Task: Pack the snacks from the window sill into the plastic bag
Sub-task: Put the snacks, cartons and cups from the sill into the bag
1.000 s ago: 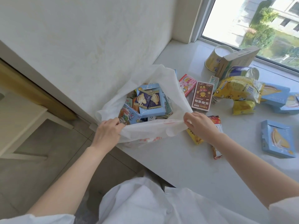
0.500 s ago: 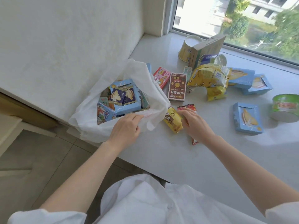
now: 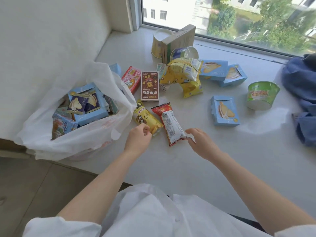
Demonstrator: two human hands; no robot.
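- My left hand pinches the near end of a small yellow snack packet with brown cartoon print, fingers curled onto its crimped edge. The packet lies flat on the white window sill, right beside the bag.
- My right hand is spread fairly wide, thumb and fingers apart, touching the near corner of a long red-and-white crinkly wrapper. Nothing is really gripped there as far as I can tell.
- That wrapper lies back side up, so you see the white label panel with a barcode, and red foil at both ends. It sits just beside the yellow packet, almost parallel to it.
- The thin white plastic bag sits at the left edge of the sill against the wall, mouth slumped open. It's pretty full: pale blue boxes, a couple of dark purple sachets with a cream-puff picture, and a colourful carton low on the left.
- Further back on the sill: a brown flat box with yellow cartoon art, a pink box touching it, a big crumpled yellow bag, and three more pale blue boxes; the nearest one lies on its own.
- A green bowl-shaped tub lies tipped on its side to the right, near a heap of blue cloth.
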